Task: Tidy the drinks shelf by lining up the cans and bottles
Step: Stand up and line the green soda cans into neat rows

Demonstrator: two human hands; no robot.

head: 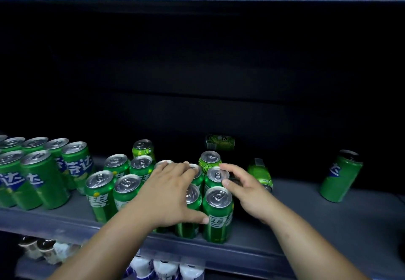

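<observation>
Head view: left hand [168,194] and right hand [247,192] (fingers loose) touch cans [217,216].

Deep green round metal cans [217,216] with shiny silver tops, white lettering, blue patch on some. Couple of paler lime-green metal cans [209,162] too. Flat grey shelf board [306,225], black back panel [197,71], white plastic bottles [165,269] below.

The green cans [217,218] are looking like glossy printed metal, silver lids [219,196] catching light. The grey shelf [306,225] is reading smooth and matt, white bottles [166,269] below looking like shiny plastic.
</observation>
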